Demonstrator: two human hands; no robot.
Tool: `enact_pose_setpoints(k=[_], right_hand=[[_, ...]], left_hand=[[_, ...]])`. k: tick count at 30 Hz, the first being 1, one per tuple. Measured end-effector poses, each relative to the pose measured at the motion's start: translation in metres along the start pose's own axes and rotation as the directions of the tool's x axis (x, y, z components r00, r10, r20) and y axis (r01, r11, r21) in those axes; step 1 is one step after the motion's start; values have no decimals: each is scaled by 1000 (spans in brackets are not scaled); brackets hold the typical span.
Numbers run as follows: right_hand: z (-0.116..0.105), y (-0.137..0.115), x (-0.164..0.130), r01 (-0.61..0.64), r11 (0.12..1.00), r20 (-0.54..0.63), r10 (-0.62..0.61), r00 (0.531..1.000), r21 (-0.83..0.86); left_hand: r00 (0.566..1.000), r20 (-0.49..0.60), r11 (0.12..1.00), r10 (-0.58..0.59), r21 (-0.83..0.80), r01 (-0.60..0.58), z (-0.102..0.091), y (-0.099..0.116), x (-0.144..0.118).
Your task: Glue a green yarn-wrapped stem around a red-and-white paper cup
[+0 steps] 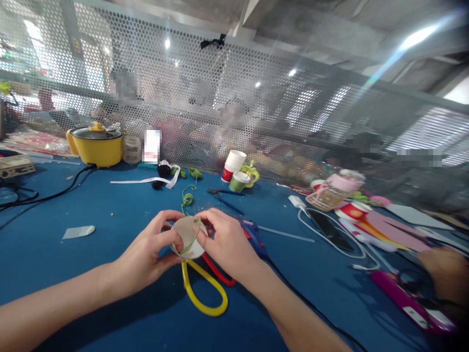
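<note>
A white paper cup [189, 233] is tilted with its mouth toward me, held between both hands. My left hand [156, 242] grips its left side, with fingers inside the rim and the thumb below. My right hand [223, 238] is closed at the cup's right rim, where green yarn [197, 231] crosses the mouth; whether it pinches the yarn or just the rim is hard to see. The yarn runs back to a small green ball [188, 199] behind the cup. Under my hands lie scissors with yellow and red handles [205, 310], their blades hidden.
A blue glue gun [255, 237] lies right of my right hand, its cord running toward me. Pliers [227, 195], stacked cups [233, 164] and a green-wrapped cup [240, 181] are behind. A yellow pot [98, 146] stands back left. At right are a phone [330, 229], a power strip [406, 303] and another person's hand [445, 269].
</note>
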State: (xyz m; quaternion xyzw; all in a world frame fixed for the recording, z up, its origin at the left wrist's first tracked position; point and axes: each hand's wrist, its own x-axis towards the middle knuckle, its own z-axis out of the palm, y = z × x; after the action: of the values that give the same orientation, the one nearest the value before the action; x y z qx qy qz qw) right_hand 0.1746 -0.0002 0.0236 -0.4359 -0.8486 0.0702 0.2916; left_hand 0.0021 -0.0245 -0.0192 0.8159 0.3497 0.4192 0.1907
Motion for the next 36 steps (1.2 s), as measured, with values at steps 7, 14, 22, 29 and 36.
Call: enact_pose_setpoints(k=[7, 14, 22, 29, 36], right_hand=[[4, 3, 0, 1, 1000, -26, -1, 1000, 6], [4, 4, -1, 82, 996, -102, -84, 991, -24], [-4, -5, -6, 205, 973, -180, -222, 958, -109], [-6, -7, -8, 235, 958, -188, -264, 946, -163], [-6, -7, -8, 231, 961, -166, -255, 953, -151]], left_hand=[[1000, 22, 999, -6, 33, 6, 0, 2, 0], [999, -30, 998, 42, 57, -40, 0, 1, 0], [980, 3, 954, 197, 231, -192, -9, 6, 0], [974, 12, 943, 225, 250, -221, -10, 6, -3], [976, 11, 942, 218, 258, -213, -9, 5, -3]])
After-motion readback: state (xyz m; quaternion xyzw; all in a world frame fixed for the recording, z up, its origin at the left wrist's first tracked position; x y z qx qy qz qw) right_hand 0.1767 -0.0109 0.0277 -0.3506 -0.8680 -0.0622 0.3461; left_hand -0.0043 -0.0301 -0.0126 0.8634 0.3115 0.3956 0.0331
